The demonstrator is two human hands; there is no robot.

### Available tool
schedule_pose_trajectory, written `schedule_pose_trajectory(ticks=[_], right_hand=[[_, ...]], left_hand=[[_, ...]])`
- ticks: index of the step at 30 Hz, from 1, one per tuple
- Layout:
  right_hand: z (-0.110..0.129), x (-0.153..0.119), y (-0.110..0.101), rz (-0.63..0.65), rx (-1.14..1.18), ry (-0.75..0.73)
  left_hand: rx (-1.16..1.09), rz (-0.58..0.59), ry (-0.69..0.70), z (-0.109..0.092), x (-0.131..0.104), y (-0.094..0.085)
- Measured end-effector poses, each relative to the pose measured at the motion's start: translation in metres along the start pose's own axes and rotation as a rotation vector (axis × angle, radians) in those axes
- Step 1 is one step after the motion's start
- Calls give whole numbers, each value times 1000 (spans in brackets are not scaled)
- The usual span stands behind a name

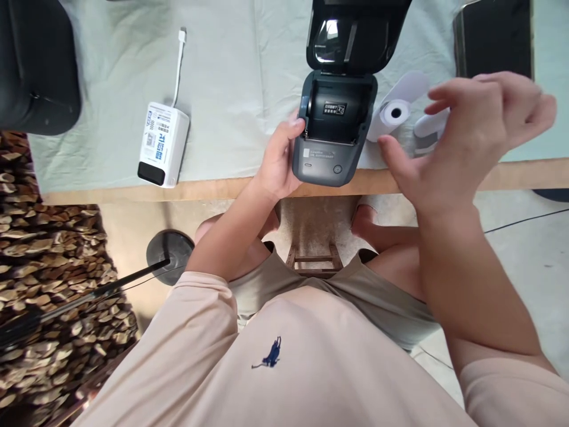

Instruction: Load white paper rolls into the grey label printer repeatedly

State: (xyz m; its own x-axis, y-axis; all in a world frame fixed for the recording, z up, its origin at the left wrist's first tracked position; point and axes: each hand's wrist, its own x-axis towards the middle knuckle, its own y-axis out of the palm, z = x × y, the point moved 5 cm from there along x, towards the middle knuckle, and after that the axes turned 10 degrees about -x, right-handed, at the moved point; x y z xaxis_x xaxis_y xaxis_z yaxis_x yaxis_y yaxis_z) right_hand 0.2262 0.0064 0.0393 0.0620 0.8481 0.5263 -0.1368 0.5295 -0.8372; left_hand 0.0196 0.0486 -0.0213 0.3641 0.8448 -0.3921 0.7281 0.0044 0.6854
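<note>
A dark grey label printer [323,155] has its black lid [358,32] swung up, showing a hollow compartment with a small label inside. My left hand [282,155] grips the printer's left side, thumb on its edge. Over the table's front edge, to the right of the printer, my right hand [471,130] is raised with thumb and fingers apart and nothing between them. A white paper roll [395,114] with a loose end lies between the printer and my right hand. Another white roll [431,124] is partly hidden behind my right fingers.
On the cloth-covered table [231,118] a white power bank [162,142] with a short cable lies at the left. A black bag-like object [38,65] fills the far left corner. A dark flat device [494,41] lies at the back right. Below stands a round black base [166,252].
</note>
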Motion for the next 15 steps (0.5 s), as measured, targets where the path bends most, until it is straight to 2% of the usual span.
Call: schedule_pose_trajectory(ticks=[2, 5, 8, 11, 13, 15], right_hand=[[7, 5, 11, 73, -17, 62], [11, 11, 24, 264, -16, 172], [14, 13, 31, 356, 20, 154], [12, 13, 27, 232, 52, 62], [8, 11, 15, 73, 112, 10], [3, 8, -2, -77, 265, 8]], left_hand=[[20, 45, 10, 0, 1, 1], [14, 109, 25, -2, -1, 4], [-18, 99, 29, -2, -3, 5], [1, 25, 17, -1, -3, 3], [27, -10, 9, 0, -2, 2], [43, -19, 3, -1, -2, 2]])
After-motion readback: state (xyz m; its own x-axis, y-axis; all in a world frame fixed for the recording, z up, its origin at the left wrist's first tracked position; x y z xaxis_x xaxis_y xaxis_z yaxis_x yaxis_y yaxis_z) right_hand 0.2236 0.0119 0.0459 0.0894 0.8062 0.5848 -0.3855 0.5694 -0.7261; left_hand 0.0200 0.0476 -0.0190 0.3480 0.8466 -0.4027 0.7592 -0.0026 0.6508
